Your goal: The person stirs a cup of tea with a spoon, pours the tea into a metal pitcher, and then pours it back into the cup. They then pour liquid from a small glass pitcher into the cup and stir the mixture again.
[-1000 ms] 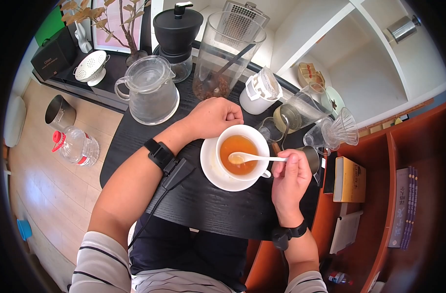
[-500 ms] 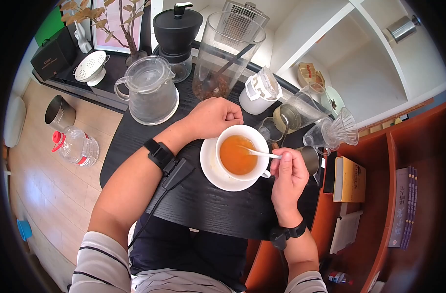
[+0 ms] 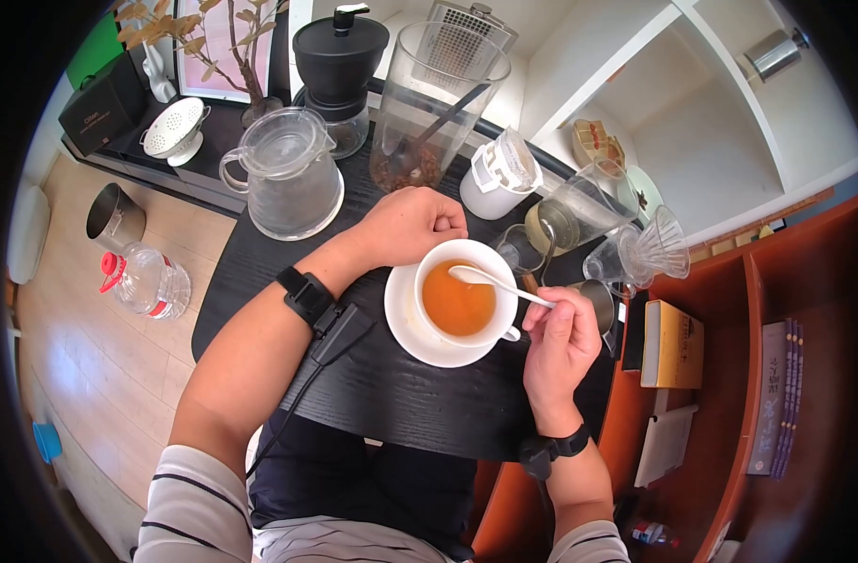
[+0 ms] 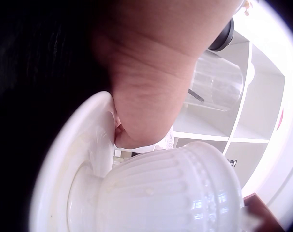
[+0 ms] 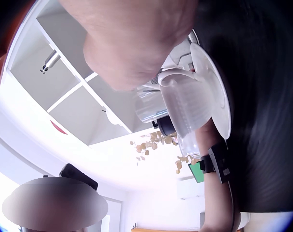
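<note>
A white cup (image 3: 431, 328) of orange-brown liquid (image 3: 457, 305) stands on a white saucer (image 3: 400, 328). In the head view the left hand (image 3: 412, 225) lies at the cup's far left side, fingers curled at the saucer's edge; the left wrist view shows its fingertips against the saucer (image 4: 54, 169) beside the cup (image 4: 161, 193), with the thumb's grip hidden. Thumb and fingers of the right hand (image 3: 560, 352) pinch a white spoon (image 3: 504, 286), whose bowl is over the cup's far inner side. In the right wrist view, the right hand (image 5: 132, 48) hides the spoon.
Behind the hands stand a glass pitcher (image 3: 293, 188), a black grinder (image 3: 340, 70), a tall clear container (image 3: 424, 122) with a dark utensil, and a white cup with a drip bag (image 3: 499, 183). Glassware (image 3: 579, 211) crowds the far right; books (image 3: 673, 345) fill a brown shelf.
The spoon's bowl has moved from within the liquid toward the cup's far side, and more of it shows. The right hand has shifted slightly; the left hand keeps its place.
</note>
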{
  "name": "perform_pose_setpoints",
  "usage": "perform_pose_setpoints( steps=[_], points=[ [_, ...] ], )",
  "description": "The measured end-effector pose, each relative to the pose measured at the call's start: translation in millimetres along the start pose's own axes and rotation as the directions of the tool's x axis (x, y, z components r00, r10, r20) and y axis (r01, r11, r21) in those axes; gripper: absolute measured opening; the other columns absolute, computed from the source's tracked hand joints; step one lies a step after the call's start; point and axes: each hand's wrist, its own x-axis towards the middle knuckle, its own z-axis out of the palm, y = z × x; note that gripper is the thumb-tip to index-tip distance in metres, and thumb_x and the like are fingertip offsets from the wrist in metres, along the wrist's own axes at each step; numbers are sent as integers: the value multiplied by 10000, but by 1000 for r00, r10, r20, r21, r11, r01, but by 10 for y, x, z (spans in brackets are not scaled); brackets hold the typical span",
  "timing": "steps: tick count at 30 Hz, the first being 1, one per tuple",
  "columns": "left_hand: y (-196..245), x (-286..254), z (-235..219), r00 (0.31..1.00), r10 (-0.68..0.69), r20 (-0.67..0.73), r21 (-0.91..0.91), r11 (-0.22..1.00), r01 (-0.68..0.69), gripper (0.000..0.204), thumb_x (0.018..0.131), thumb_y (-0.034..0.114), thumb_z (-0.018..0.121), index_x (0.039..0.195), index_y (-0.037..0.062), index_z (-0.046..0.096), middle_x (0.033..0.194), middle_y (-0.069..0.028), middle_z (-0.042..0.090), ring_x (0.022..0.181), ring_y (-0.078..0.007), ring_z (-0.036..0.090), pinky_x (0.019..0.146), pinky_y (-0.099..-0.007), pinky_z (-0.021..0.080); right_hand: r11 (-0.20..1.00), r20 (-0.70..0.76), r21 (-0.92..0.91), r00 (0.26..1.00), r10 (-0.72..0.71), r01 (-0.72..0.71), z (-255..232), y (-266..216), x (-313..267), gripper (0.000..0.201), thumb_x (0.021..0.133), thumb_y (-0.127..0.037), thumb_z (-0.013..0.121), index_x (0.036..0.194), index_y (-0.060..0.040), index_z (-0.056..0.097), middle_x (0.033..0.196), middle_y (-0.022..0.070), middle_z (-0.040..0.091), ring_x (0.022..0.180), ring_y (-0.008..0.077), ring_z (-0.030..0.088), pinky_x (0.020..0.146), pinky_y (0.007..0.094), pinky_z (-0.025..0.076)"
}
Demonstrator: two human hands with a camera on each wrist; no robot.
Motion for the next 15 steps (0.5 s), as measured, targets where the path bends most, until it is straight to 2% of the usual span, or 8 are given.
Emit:
perform_pose_setpoints(
  steps=[2,6,11,15],
  points=[
    [-46,13,17,1000,3,2,-44,999,-2,96,969,109,757,960,14,773,781,-9,744,698,-56,640,671,-257,522,997,-25,-66,999,25,-27,6,-16,7,262,1148,-216,569,1148,11,699,919,31,619,763,77,590,630,212,418],
    [-24,6,10,1000,8,-1,-34,999,-8,101,975,108,752,959,10,772,785,-5,744,704,-53,642,670,-252,520,986,-51,-133,995,91,-97,21,-28,29,269,1149,-214,564,1129,16,702,889,30,628,747,75,582,635,214,431],
    [29,-11,-12,1000,7,-6,4,1000,-7,105,961,123,762,955,20,776,775,-20,749,692,-70,654,675,-269,529,985,-13,-64,987,158,-158,0,-17,12,304,1158,-237,543,1077,13,695,774,14,609,694,69,558,624,222,434],
    [35,-12,-14,1000,14,-8,-4,1000,-14,104,951,127,769,954,23,778,771,-28,750,686,-80,660,677,-277,532,991,7,6,991,134,-134,-4,-6,15,311,1159,-248,542,1067,9,689,766,13,603,689,68,556,610,223,421]
  ],
)
